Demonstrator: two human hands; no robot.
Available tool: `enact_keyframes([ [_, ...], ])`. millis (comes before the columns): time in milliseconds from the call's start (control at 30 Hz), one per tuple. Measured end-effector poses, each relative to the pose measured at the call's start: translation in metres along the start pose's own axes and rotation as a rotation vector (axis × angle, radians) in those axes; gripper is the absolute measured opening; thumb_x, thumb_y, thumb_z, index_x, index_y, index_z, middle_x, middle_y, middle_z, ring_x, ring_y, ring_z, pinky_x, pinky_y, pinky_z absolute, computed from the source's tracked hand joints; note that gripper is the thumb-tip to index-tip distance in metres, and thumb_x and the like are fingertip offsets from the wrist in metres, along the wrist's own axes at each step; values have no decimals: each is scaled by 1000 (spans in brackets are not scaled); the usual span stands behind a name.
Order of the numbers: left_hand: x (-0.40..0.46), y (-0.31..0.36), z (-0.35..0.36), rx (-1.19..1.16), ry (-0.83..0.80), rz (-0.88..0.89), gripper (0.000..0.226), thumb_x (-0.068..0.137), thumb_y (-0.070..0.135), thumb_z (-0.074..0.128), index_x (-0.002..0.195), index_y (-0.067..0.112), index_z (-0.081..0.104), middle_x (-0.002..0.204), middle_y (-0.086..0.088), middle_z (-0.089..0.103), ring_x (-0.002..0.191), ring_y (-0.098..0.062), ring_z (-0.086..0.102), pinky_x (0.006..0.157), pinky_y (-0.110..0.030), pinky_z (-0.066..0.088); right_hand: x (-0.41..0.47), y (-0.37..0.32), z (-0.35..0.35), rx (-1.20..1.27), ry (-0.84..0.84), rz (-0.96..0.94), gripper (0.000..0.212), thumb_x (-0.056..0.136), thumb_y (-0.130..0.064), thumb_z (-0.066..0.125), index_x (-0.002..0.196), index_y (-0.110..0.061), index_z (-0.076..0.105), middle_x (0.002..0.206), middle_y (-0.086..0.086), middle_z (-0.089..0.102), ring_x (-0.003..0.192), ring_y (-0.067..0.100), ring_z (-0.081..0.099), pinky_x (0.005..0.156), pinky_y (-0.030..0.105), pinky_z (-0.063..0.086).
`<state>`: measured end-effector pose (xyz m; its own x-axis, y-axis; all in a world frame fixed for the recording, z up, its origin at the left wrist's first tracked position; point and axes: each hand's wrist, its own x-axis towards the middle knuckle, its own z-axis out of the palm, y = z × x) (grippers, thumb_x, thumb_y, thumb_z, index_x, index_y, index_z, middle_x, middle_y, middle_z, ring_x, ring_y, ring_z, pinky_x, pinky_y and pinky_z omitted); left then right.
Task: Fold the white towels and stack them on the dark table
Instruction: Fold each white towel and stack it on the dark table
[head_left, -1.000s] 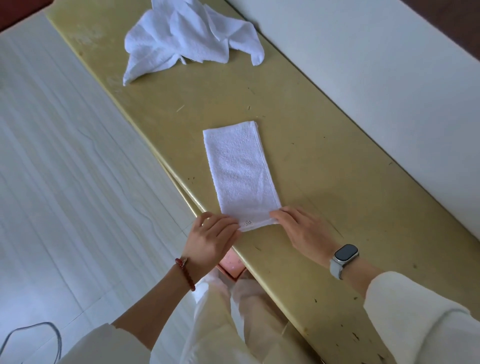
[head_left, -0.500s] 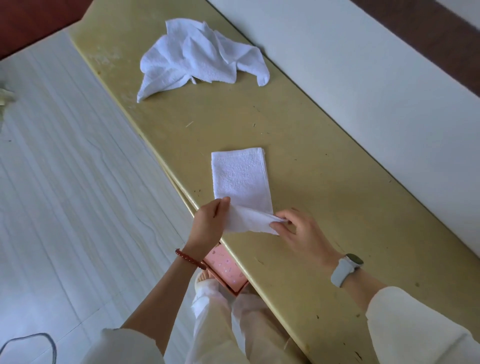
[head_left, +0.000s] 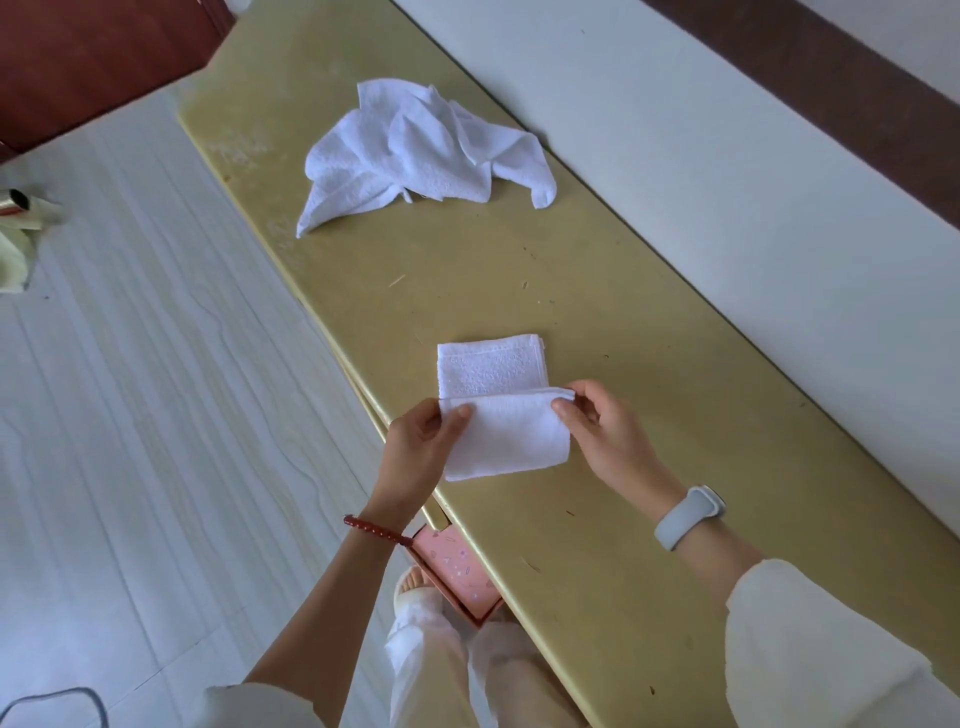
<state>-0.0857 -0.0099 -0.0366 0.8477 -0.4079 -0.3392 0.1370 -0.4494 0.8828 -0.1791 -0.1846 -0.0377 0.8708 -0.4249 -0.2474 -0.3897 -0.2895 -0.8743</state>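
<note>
A white towel (head_left: 498, 410), folded into a narrow strip, lies on the yellowish table (head_left: 649, 364) near its front edge. Its near end is lifted and carried over the far half. My left hand (head_left: 423, 441) pinches the left corner of that lifted end, and my right hand (head_left: 597, 426) pinches the right corner. A crumpled heap of white towels (head_left: 415, 156) sits further along the table, apart from both hands.
A white wall (head_left: 727, 182) runs along the table's far side. Pale floor (head_left: 130, 415) lies to the left, with a dark red cabinet (head_left: 93, 52) at the top left and a pink box (head_left: 457, 571) under the table edge by my feet.
Both hands took hold of the towel's near end, lifted it off the table and carried it away from me over the far half.
</note>
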Motion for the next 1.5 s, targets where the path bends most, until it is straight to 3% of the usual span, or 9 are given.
enact_keyframes([
  [100, 16, -2, 6, 193, 102, 48, 38, 95, 29, 46, 66, 6, 41, 56, 4, 33, 50, -9, 29, 47, -21, 23, 18, -4, 8, -87, 66, -45, 6, 97, -20, 42, 95, -19, 47, 64, -6, 43, 52, 4, 38, 52, 21, 31],
  [233, 44, -1, 13, 284, 224, 15, 33, 96, 28, 43, 67, 12, 42, 56, 7, 40, 52, -13, 37, 47, -28, 27, 48, -9, 20, -161, 167, -10, 21, 97, -23, 41, 111, -12, 53, 75, -4, 51, 69, 16, 48, 61, 32, 38],
  [567, 77, -9, 17, 416, 300, -25, 23, 95, 27, 41, 88, 10, 54, 71, -2, 57, 67, -27, 50, 57, -29, 32, 93, -1, 32, -420, 158, 56, 30, 99, -28, 35, 119, -13, 51, 102, 5, 65, 89, 31, 57, 64, 32, 36],
  [833, 85, -7, 19, 553, 277, -72, 22, 96, 27, 38, 93, 10, 51, 76, -5, 58, 71, -31, 51, 59, -30, 37, 104, -2, 38, -562, 165, 46, 25, 98, -27, 35, 109, -14, 54, 89, 7, 65, 73, 29, 52, 59, 33, 35],
  [1067, 82, -8, 18, 709, 293, -28, 24, 96, 31, 41, 109, 11, 47, 93, -8, 63, 81, -34, 60, 58, -32, 37, 102, -3, 42, -689, 146, 22, 28, 98, -27, 31, 114, -13, 49, 106, 3, 63, 82, 32, 57, 61, 30, 33],
  [1200, 68, -16, 19, 829, 358, 376, 29, 86, 25, 49, 108, 10, 60, 108, -10, 62, 95, -31, 59, 68, -35, 45, 99, -2, 41, -700, 121, 9, 24, 98, -20, 32, 116, -12, 46, 111, 2, 61, 80, 32, 57, 59, 30, 33],
  [1300, 54, -27, 27, 951, 179, 582, 35, 88, 27, 39, 110, 12, 62, 122, -7, 60, 118, -24, 51, 83, -40, 44, 99, -4, 39, -640, 127, 36, 27, 98, -24, 34, 120, -12, 44, 107, 6, 63, 82, 33, 56, 60, 31, 29],
  [1433, 50, -41, 28, 1034, 9, 536, 47, 93, 32, 30, 132, 12, 47, 146, -4, 39, 137, -20, 33, 102, -50, 30, 94, -4, 37, -604, 227, 9, 34, 96, -26, 41, 126, -11, 43, 109, 8, 60, 84, 36, 58, 60, 33, 37],
  [1500, 52, -46, 27, 1047, -25, 519, 49, 94, 34, 28, 137, 13, 40, 149, -4, 34, 138, -21, 30, 105, -54, 27, 83, 1, 33, -720, 331, -189, 32, 92, -18, 44, 122, -10, 50, 110, 10, 59, 88, 33, 59, 67, 37, 46],
])
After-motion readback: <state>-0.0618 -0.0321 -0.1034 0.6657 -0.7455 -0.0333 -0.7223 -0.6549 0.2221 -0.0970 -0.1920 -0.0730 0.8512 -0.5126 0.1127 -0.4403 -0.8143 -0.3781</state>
